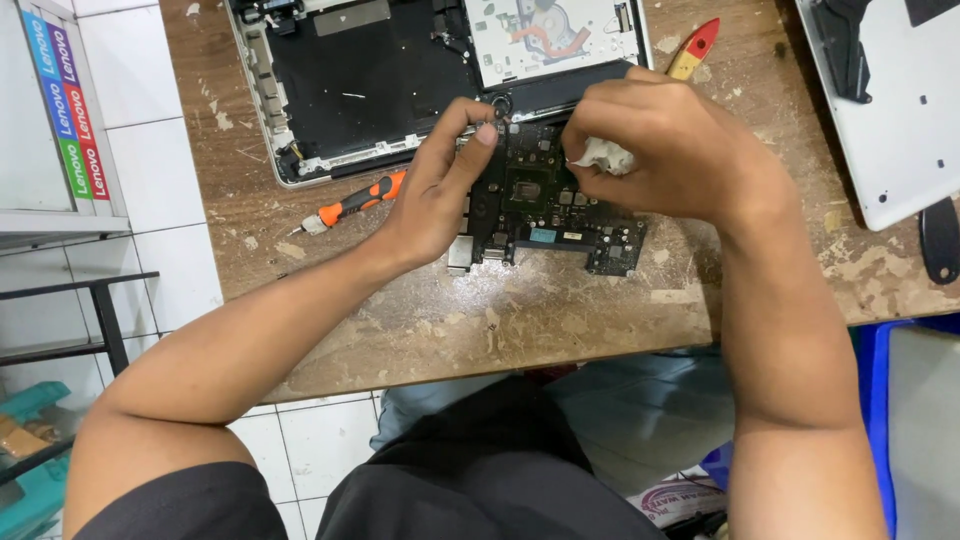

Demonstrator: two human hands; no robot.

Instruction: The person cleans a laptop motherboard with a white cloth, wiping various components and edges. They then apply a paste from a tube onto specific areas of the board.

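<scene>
On the tabletop (560, 320) edge nearest you is where I'd worry first. Going left to right: that orange screwdriver (355, 203) is lying loose just beside your left wrist, and one nudge of the forearm could roll it off or into the board (535, 215). Your left hand (435, 190) has its fingers pressed down on the board's top left edge, a steadying grip rather than a full clench, so the board could still skate on that flaky wood if you rub hard. The board itself lies flat between your hands, just below the open laptop shell (350, 90).

Your right hand (665, 150) has a closed grip on a white wad (603, 155), cloth or tissue, I can't tell which, held right over the board's upper right. My guess is fibres could snag on the small parts, or pressure could lift one. Wood crumbs from the peeling surface could also get under the board.

As for containers, the shell is the only real one up here: it holds a silver drive (555, 35) at its right and a mostly bare black bay to the left. Farther right, a grey lid (890, 120) lies flat on the tabletop, well apart from your hands.
</scene>
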